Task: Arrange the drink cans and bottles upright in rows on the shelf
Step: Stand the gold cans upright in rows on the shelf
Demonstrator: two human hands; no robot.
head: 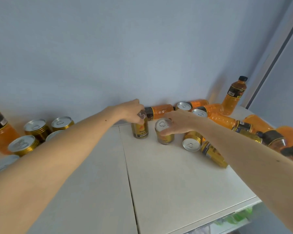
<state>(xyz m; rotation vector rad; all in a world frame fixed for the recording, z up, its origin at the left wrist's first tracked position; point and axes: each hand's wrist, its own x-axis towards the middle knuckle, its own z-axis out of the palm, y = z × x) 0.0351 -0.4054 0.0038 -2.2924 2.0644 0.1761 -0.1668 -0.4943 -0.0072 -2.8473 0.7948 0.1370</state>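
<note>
1. Head view, nearest first: two bare forearms reach out over the white shelf, with a seam running between its two panels.
2. The left hand comes down from above on an upright gold can, fingers curled over its rim and top. That looks a firm hold.
3. The right hand cups a second upright gold can, thumb along the near side and fingers round the far rim. The two cans stand just beside each other, apart.
4. Off to the right is the jumble: a tipped can with its lid facing us, another can on its side, and orange bottles lying flat. One upright orange bottle stands near the back corner.
5. On the left, a group of upright cans is already standing together.
6. Handling, as I judge it: these cans look rigid, smooth and probably full, so fairly weighty. Grip round the rim or wall; the bottles will roll, so take them by the body.
</note>
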